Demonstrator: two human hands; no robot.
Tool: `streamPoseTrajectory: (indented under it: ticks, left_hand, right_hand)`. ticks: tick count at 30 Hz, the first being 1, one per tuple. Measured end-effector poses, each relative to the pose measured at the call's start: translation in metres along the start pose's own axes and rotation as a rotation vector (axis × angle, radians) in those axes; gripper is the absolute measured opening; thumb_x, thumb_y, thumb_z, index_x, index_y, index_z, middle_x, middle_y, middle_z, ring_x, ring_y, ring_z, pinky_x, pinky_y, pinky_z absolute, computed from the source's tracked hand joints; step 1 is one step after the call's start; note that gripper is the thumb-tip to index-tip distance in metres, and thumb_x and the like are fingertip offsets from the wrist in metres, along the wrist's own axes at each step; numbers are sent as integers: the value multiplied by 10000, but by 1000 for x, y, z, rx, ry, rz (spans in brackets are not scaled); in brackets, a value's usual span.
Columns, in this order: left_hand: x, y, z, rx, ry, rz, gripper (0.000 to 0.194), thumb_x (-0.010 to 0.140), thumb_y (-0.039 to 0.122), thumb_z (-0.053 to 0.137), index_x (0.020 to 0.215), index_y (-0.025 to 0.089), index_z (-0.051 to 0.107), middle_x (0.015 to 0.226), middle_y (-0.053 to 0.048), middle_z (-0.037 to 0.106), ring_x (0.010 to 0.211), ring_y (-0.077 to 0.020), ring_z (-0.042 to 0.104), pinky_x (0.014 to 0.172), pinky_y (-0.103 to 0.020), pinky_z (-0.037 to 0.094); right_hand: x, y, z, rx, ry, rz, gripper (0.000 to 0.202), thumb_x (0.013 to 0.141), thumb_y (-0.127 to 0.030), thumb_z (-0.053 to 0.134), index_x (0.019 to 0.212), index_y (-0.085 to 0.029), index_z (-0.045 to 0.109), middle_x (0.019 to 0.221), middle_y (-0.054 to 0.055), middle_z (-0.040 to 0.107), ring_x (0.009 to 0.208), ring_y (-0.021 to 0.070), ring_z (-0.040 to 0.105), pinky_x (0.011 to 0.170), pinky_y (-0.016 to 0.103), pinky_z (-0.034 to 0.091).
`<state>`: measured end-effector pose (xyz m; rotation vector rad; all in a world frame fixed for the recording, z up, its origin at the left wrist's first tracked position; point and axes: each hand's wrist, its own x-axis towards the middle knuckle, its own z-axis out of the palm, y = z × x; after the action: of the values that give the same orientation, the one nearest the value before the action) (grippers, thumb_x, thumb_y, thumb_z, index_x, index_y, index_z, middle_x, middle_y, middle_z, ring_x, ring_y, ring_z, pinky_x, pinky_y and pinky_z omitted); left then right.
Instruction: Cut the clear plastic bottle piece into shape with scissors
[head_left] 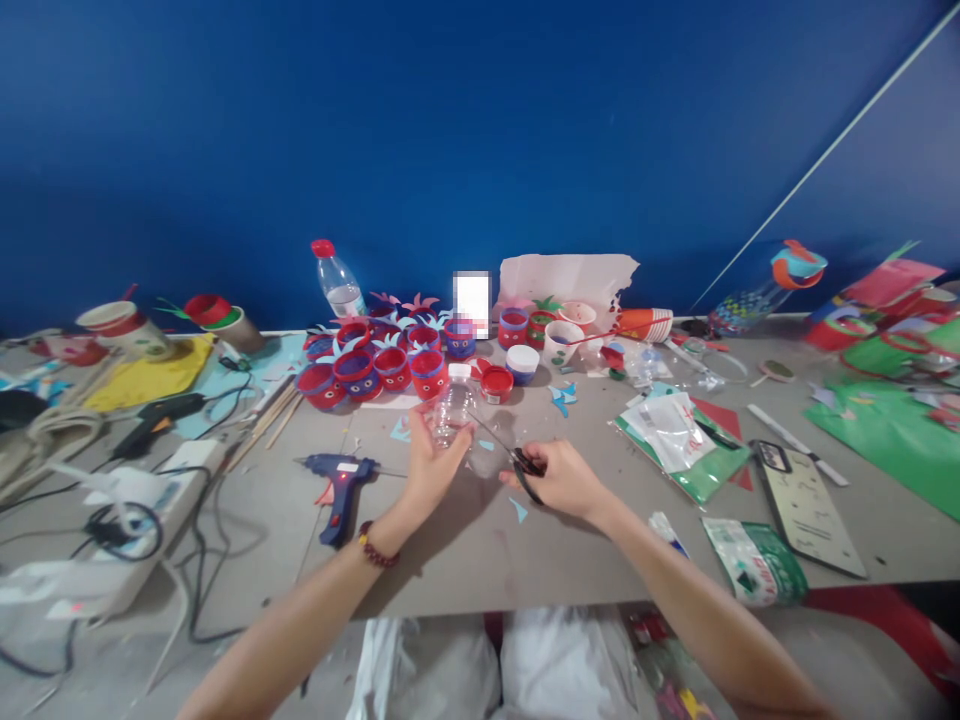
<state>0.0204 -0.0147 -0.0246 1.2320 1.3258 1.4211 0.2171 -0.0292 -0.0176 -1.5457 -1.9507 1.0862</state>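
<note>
My left hand (437, 447) is wrapped round a clear plastic bottle (455, 402) with a white cap, held upright over the table. In my right hand (562, 477) is a pair of scissors (525, 468), fingers closed on the dark handles. The blades point up and left to the bottle's side; whether they cut into it I cannot tell. Below the hands lie small light-blue scraps (517, 510). Just behind the bottle stand several red and purple painted cups (427, 375) with eyes and paper leaves, and a small red pot (496, 384).
A blue glue gun (341, 490) lies left of my left hand, with wooden sticks (281, 415) behind it. Farther left is a white power strip (161, 530) with tangled cords. On the right are a phone (810, 510), plastic packets (679, 440) and green sheets (892, 440).
</note>
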Motion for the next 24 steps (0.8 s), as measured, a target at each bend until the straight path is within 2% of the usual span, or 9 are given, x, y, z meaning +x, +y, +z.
streamPoseTrajectory:
  ticks: [3,7,15,18,21,24]
  left_hand:
    - [-4,0,2,-62,-20,-14,457,757,388,705,1044,244,380,863,1,618,720,-153,623,677,-296,513]
    - [-5,-5,1,-77,-34,9,479,761,399,708,1079,243,385,883,-6,618,730,-152,623,671,-293,523]
    - [1,1,-3,-63,-108,86,528,727,349,744,1147,278,431,883,-15,630,784,-176,639,701,-322,548]
    - [5,6,-6,-59,-139,113,521,716,331,755,1160,275,488,923,-44,642,820,-188,633,722,-339,546]
    - [9,8,-10,-75,-169,77,533,682,356,771,1153,248,544,1078,-88,641,807,-187,635,678,-334,547]
    - [13,6,-12,-80,-181,25,574,644,379,789,1149,212,573,1113,-107,650,786,-185,640,664,-329,552]
  right_hand:
    - [-3,-11,4,-131,113,-23,479,709,-553,666,550,-214,367,500,-30,402,492,107,305,512,255,245]
    - [-5,-19,3,-152,118,-23,487,704,-573,643,546,-219,348,496,-18,420,488,113,314,524,256,260]
    - [-4,-10,-11,38,-15,-53,547,663,-603,686,540,-208,327,526,-59,288,540,90,250,496,245,215]
    - [-5,-7,-19,190,-141,-25,522,666,-591,703,561,-197,377,554,-59,309,552,85,264,494,242,212]
    - [-4,-5,-27,298,-265,16,499,658,-597,710,589,-182,441,565,-56,352,546,79,288,491,239,215]
    - [-2,-1,-29,345,-293,42,499,643,-595,730,600,-173,468,558,-65,341,533,67,270,484,234,195]
